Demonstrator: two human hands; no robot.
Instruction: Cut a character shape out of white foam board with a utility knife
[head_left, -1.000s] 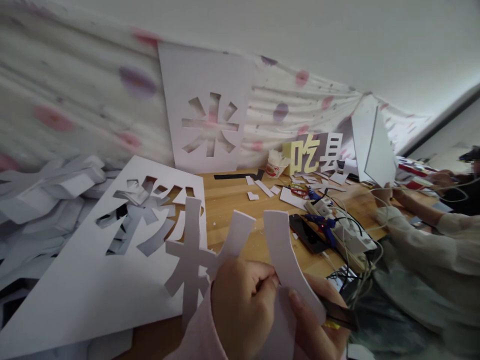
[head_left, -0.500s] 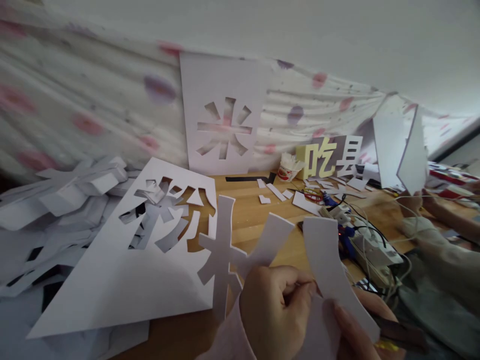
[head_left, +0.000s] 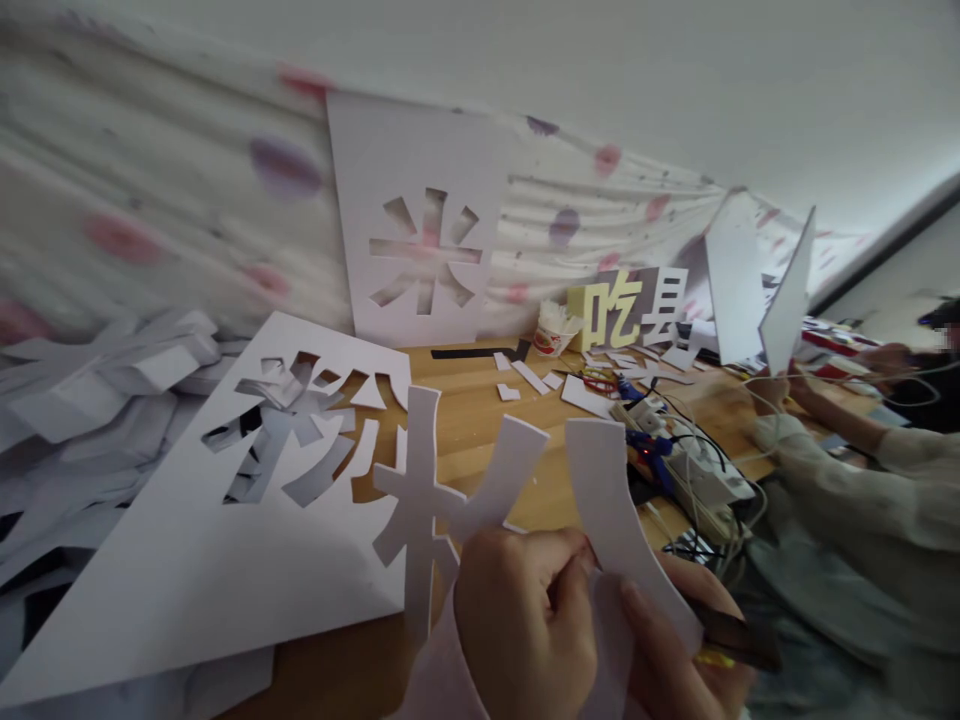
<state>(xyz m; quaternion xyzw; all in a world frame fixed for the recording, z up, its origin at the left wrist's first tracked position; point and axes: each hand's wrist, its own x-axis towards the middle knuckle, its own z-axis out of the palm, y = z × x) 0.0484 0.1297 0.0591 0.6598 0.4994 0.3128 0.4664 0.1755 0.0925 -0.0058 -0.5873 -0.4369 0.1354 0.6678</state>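
A white foam-board cut-out character stands upright before me at the bottom middle, its strokes rising above my hands. My left hand is closed in a pinch on its middle part, thumb against forefinger. On the right, my right hand grips the lower end of the curved right-hand stroke. A dark, narrow object with a yellow bit beside it sticks out from my right hand; its kind is unclear. Left of my hands lies a white foam sheet with a character-shaped opening and loose cut pieces in it.
Piled white foam pieces fill the left side. Against the curtain leans a board with a cut-out character. Behind are a paper cup, yellow letter and scraps. A power strip with cables lies right, near another person's sleeve.
The view has turned a little to the right, so the scene shifts left. Both hands keep their hold on the cut-out. Part of another person's head shows at the right edge.
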